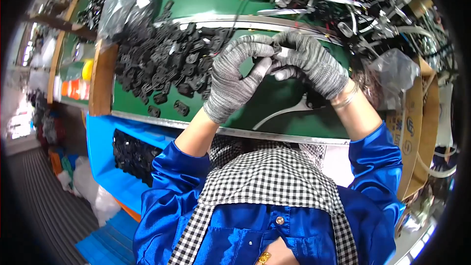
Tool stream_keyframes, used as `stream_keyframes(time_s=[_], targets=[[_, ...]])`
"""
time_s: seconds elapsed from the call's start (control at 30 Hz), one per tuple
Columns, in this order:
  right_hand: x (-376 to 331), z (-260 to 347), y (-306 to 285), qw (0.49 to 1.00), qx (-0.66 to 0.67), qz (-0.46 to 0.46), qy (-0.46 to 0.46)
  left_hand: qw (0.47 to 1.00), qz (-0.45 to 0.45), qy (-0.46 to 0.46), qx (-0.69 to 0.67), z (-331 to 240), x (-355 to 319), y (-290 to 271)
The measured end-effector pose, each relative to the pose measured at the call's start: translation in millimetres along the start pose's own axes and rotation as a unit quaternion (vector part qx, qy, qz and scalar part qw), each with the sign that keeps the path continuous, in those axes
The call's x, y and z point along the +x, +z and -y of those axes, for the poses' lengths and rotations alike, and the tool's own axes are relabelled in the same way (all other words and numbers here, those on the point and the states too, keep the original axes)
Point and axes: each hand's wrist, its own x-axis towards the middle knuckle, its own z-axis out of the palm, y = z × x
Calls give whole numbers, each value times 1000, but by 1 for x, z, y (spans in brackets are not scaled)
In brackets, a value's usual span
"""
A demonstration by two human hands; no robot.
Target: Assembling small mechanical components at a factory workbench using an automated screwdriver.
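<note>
Both my hands wear grey striped knit gloves and meet over the green bench. My left hand [233,76] is closed, its thumb and fingertips pinching a small black part [276,48]. From the other side, the curled fingers of my right hand [316,61] close on the same part. Most of that part is hidden by the gloves, so its exact kind cannot be made out. On the bench below my right hand lies a curved silver lever [284,113] with a black end. A heap of small black plastic parts [162,61] spreads to the left of my left hand.
A metal rail [211,18] crosses the bench behind the hands. Beyond it lie many silver levers with cables [343,1]. A grey plastic bag [128,5] sits far left. A blue bin [100,149] holds black parts. At right stands a cardboard box [414,132].
</note>
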Motion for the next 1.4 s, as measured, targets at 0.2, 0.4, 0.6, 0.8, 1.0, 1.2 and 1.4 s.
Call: stream_keyframes(time_s=[0.2, 0.4, 0.6, 0.8, 1.0, 1.2, 1.4], targets=[[-56, -28, -20, 968, 221, -107, -56, 989, 73, -49, -116, -12, 1, 43], [-89, -40, -26, 963, 147, -204, -100, 977, 147, -56, -143, -27, 4, 68], [-105, -56, -12, 879, -169, -373, -245, 906, 124, -295, -279, -51, -4, 80], [-133, -66, -27, 845, -320, -329, -274, 882, 190, -305, -304, -46, -12, 82], [-142, -88, -14, 899, 15, -346, -269, 903, 202, -278, -258, -56, -19, 89], [-159, -73, -15, 917, 155, -346, -121, 908, 221, -270, -233, -55, -30, 89], [-146, -80, -16, 937, 23, -332, -109, 908, 186, -264, -266, -59, -42, 93]])
